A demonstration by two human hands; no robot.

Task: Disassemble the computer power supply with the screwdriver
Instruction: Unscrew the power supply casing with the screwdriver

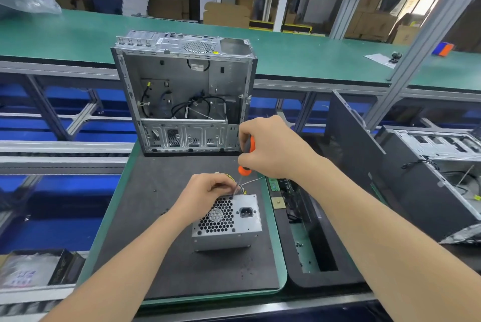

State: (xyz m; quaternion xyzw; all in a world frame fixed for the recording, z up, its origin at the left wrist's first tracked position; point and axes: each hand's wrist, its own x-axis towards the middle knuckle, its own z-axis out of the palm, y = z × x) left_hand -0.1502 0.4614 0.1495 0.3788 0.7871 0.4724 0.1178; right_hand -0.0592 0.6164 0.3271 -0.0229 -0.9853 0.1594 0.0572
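Observation:
A silver power supply point(244, 233) with a honeycomb fan grille and a black socket stands on the dark mat point(156, 230), its cables point(250, 181) trailing out behind it. My right hand point(270, 147) grips the orange and black handle of a screwdriver point(246, 163). The shaft slants down to the supply's top far edge. My left hand point(208, 196) rests on the supply's top left corner, fingers curled and pinching near the screwdriver tip. The tip itself is hidden by my fingers.
An open, mostly stripped computer case point(182, 92) stands upright at the mat's far end. A black tray point(315, 243) with parts lies to the right, beside a dark side panel point(354, 149) and another open case point(440, 155). A green conveyor point(312, 56) runs behind.

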